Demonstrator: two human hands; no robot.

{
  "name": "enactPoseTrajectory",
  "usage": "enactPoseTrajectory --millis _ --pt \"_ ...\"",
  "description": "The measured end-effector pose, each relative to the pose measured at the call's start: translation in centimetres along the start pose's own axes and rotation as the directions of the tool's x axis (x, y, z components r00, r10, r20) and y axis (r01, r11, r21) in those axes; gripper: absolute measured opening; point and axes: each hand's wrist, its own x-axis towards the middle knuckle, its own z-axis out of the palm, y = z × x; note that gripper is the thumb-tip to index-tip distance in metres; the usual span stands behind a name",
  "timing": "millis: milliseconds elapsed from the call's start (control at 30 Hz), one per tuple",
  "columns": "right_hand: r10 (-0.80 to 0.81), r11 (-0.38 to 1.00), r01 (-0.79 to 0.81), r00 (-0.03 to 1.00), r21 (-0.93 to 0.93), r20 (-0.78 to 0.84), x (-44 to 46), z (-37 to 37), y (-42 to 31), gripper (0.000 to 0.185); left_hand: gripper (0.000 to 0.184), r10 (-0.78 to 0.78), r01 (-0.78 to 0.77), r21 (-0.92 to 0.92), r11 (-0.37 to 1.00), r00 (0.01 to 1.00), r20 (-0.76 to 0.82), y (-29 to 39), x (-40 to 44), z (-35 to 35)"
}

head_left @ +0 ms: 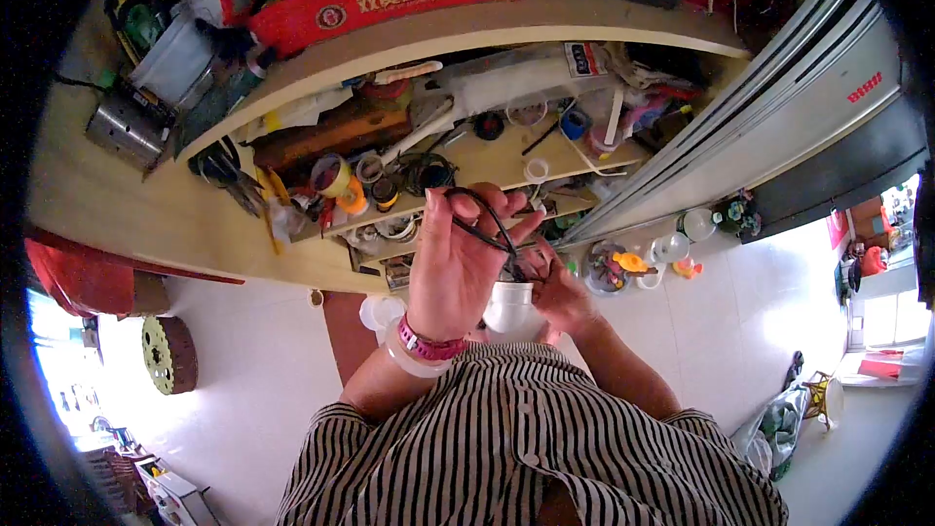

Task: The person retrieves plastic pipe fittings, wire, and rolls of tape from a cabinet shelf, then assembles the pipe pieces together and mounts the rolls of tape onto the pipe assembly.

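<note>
A loop of black cable (469,226) is held up in front of the shelves by my left hand (458,268), its fingers closed round it. A pink band and a pale bangle circle that wrist. Lower and to the right, my right hand (560,292) is beside a white cylindrical container (508,307), its fingers bent near the rim. The lower end of the cable reaches the container's opening. What the right fingertips grip is too small and dark to make out.
Ahead are cluttered shelves (341,226) with tape rolls, coiled wire and tools. A red box (390,0) lies on top. Glass doors (760,107) lean at the right. Jars (670,247) stand on the floor, and a round brown stool (168,355) is at the left.
</note>
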Motion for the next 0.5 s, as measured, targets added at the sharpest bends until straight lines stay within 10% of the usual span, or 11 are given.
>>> enactPoseTrajectory --millis 200,300,400,500 --pt "-0.104 0.974 0.123 0.989 -0.189 0.104 0.4 -3.5 1.7 0.093 0.038 -0.108 0.109 -0.069 0.992 0.994 0.021 -2.8 1.0 0.3" --pt "0.046 0.996 -0.025 0.968 0.088 -0.246 0.3 -5.8 2.1 0.08 0.036 -0.153 0.157 -0.068 0.985 0.987 0.052 -5.5 1.3 0.4" --pt "0.145 0.965 -0.108 0.979 0.238 -0.141 -1.6 -5.2 -0.7 0.075 0.034 -0.191 0.196 -0.08 0.977 0.98 0.057 -7.9 1.9 1.1" --pt "-0.004 0.997 -0.014 0.976 -0.08 -0.217 -3.3 -3.7 -2.7 0.068 0.034 -0.169 0.172 -0.067 0.983 0.984 0.047 -9.7 3.8 1.8"
